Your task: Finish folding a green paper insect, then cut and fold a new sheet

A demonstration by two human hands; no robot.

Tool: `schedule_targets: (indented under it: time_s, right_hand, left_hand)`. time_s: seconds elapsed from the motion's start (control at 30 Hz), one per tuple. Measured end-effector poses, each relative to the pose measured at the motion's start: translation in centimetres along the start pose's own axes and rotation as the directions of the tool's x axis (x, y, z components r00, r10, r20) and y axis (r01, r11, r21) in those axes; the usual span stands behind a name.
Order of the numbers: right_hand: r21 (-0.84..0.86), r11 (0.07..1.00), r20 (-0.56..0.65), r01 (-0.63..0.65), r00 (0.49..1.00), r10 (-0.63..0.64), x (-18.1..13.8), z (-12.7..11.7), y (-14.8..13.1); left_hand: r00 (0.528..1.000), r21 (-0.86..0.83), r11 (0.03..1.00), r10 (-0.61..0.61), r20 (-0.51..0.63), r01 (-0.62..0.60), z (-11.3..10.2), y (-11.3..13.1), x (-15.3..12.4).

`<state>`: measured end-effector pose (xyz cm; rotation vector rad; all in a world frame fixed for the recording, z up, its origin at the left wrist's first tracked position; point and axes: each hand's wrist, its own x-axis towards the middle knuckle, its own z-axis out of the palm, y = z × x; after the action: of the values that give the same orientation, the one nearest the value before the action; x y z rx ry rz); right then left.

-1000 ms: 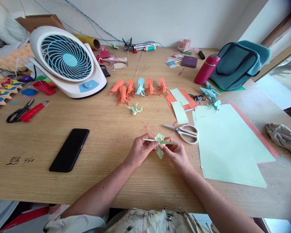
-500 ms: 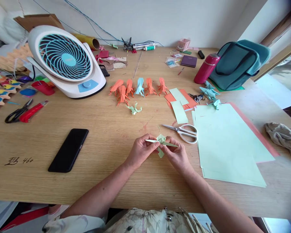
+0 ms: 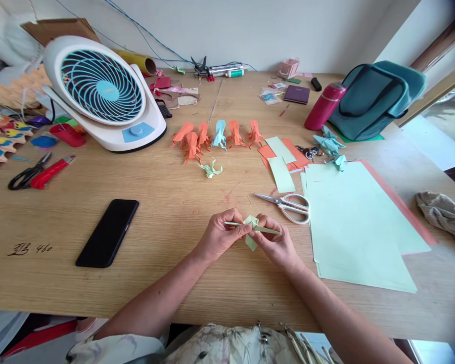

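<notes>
Fingers (image 3: 243, 230) of left hand (image 3: 217, 236) and right hand (image 3: 278, 243) pinch the folded green paper (image 3: 251, 242), so it is better to press gently and evenly.

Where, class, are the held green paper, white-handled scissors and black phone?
Held green paper (image 3: 252, 221), head view: upper folded part.
White-handled scissors (image 3: 280, 201), head view: near the pivot.
Black phone (image 3: 107, 233), head view: upper side, middle.

Wood-grain table (image 3: 167, 212) before a pale wall (image 3: 307, 30), daylight (image 3: 426, 146) at right.
</notes>
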<state>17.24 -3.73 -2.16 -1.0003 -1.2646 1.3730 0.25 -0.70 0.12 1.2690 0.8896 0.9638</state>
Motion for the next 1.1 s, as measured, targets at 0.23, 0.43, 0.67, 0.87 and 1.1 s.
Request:
schedule_targets:
  time_s: [0.23, 0.43, 0.67, 0.87, 1.1]
  right_hand:
    - [0.115, 0.992, 0.040, -0.048, 0.998, 0.043, 0.3, 0.0, -1.2]
    - [0.092, 0.992, 0.019, -0.091, 0.996, 0.090, 0.4, -0.3, -1.5]
    - [0.087, 0.993, 0.020, -0.074, 0.997, 0.073, 0.6, -0.4, -1.6]
    - [0.149, 0.986, 0.017, -0.075, 0.997, 0.073, 0.6, -0.4, -1.1]
    - [0.204, 0.975, -0.116, -0.089, 0.987, 0.114, 0.9, -0.6, -0.4]
  left_hand:
    - [0.997, -0.046, 0.999, 0.031, 0.069, -0.028, -0.5, 0.2, 0.1]
    - [0.999, -0.099, 0.994, -0.034, 0.010, 0.035, -0.5, 0.1, 0.1]
    - [0.990, -0.283, 0.948, -0.134, 0.052, 0.144, -0.8, 0.3, 0.4]
    - [0.969, -0.403, 0.885, -0.246, 0.019, 0.233, -1.2, 0.0, 0.6]
    - [0.971, -0.341, 0.909, -0.213, 0.110, 0.238, -1.1, -0.3, 0.7]
